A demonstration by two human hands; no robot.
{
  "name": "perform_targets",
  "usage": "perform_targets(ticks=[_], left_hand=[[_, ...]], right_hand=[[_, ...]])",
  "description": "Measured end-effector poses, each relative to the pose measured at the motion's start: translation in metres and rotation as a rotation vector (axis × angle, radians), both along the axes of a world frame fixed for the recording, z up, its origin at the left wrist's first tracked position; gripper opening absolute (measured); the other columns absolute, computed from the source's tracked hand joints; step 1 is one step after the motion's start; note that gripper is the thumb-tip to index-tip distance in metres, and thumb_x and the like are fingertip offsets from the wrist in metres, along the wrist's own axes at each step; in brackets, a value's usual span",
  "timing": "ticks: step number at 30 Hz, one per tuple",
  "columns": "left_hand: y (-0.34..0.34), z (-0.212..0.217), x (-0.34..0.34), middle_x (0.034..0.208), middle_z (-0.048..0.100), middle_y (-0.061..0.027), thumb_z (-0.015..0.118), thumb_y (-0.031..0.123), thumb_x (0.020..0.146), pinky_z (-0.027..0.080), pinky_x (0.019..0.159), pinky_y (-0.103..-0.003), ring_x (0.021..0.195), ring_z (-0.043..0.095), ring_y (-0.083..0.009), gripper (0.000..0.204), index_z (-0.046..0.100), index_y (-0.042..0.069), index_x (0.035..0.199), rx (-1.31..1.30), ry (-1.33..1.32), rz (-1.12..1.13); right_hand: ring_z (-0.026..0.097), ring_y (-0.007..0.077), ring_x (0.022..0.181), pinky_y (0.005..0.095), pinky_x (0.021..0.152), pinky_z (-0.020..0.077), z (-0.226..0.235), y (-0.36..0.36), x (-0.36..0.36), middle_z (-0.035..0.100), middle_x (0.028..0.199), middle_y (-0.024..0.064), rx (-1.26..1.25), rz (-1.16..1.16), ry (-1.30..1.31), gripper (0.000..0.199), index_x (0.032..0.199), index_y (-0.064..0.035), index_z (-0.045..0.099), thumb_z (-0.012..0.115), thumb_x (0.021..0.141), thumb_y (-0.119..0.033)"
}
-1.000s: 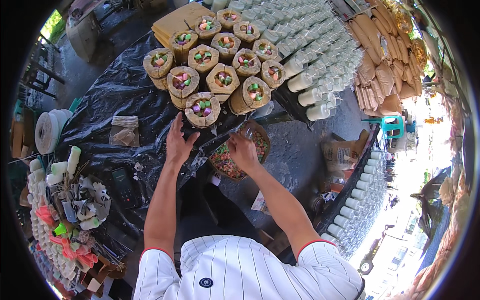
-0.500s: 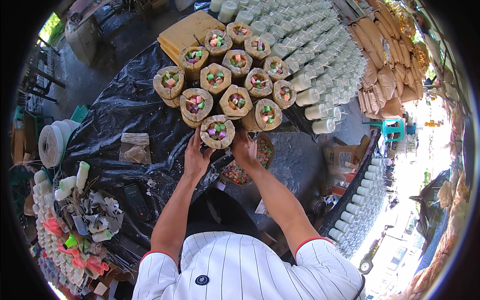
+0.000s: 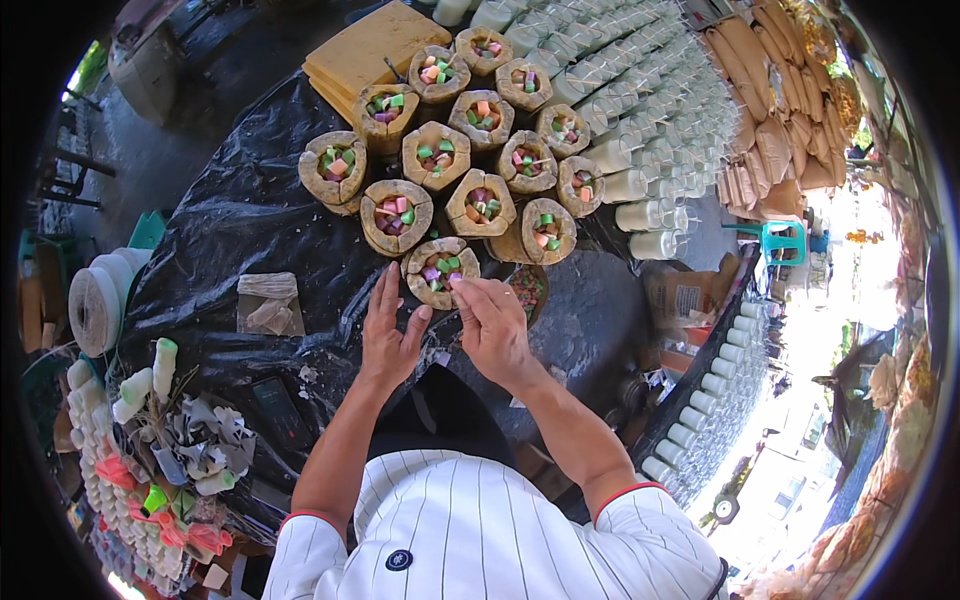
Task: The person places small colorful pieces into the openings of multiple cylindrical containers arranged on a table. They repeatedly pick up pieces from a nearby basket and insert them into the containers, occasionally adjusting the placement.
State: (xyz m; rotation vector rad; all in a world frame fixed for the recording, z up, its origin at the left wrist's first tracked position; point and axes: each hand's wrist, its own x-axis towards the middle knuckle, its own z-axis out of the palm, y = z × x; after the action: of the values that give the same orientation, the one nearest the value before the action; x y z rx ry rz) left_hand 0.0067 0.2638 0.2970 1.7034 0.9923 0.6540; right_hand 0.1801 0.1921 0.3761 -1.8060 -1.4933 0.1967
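Here, the spread left hand (image 3: 393, 335) and, apart from it, the right hand (image 3: 495, 325), bunched at the tips with its grip impossible to tell, flank the nearest tan holder (image 3: 432, 299) of coloured chunks (image 3: 441, 267), similar holders (image 3: 437, 183) just beyond them and white-filled glasses (image 3: 650, 245) farther ahead to their right

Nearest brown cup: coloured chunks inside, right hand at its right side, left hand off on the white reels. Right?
One error: the left hand. The head view shows it just left of the nearest brown cup. Coloured chunks inside and the right hand at its right side are correct.
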Motion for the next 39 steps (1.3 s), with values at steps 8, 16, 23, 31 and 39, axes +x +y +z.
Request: perform_targets(ticks=[8,16,23,31,39], left_hand=[[0.009,0.016,0.014,0.145,0.067,-0.0237,0.077,0.024,0.104,0.060,0.097,-0.041,0.125,0.071,-0.0333,0.057,0.061,0.000,0.153,-0.195,-0.142,0.100],[0.021,0.026,0.022,0.128,0.074,-0.0173,0.084,0.026,0.092,0.061,0.090,-0.039,0.116,0.072,-0.0287,0.056,0.069,-0.001,0.139,-0.225,-0.007,0.141],[0.023,0.028,0.023,0.125,0.074,-0.0166,0.085,0.026,0.092,0.061,0.089,-0.039,0.114,0.072,-0.0274,0.053,0.071,0.000,0.135,-0.287,-0.022,0.149],[0.028,0.030,0.029,0.110,0.077,-0.0168,0.084,0.025,0.095,0.060,0.081,-0.036,0.101,0.073,-0.0252,0.039,0.077,-0.003,0.121,-0.231,0.020,0.200],[0.028,0.045,0.034,0.102,0.076,-0.0179,0.080,0.022,0.097,0.061,0.075,-0.037,0.092,0.075,-0.0270,0.032,0.078,-0.003,0.118,-0.159,0.065,0.205]], right_hand=[[0.071,0.0348,0.096,0.0453,0.085,0.0554,0.008,0.004,0.003,0.074,0.108,0.0138,-0.036,-0.025,-0.013,0.022,0.114,-0.0026,0.076,0.081,0.093,-0.007],[0.067,0.0345,0.096,0.0463,0.085,0.0538,0.009,0.014,0.005,0.067,0.106,0.0122,-0.064,-0.061,-0.048,0.026,0.113,-0.0040,0.077,0.083,0.088,-0.006],[0.063,0.0331,0.104,0.0477,0.093,0.0481,0.007,0.009,0.007,0.065,0.111,0.0109,-0.141,0.098,-0.126,0.033,0.119,-0.0058,0.076,0.078,0.087,-0.006],[0.065,0.0316,0.103,0.0462,0.090,0.0486,0.003,0.002,0.005,0.067,0.113,0.0102,-0.107,0.059,-0.042,0.029,0.114,-0.0051,0.077,0.081,0.085,-0.005],[0.066,0.0349,0.100,0.0471,0.092,0.0530,0.007,0.024,0.011,0.067,0.111,0.0130,-0.101,-0.042,0.025,0.031,0.119,-0.0043,0.077,0.083,0.089,-0.009]])
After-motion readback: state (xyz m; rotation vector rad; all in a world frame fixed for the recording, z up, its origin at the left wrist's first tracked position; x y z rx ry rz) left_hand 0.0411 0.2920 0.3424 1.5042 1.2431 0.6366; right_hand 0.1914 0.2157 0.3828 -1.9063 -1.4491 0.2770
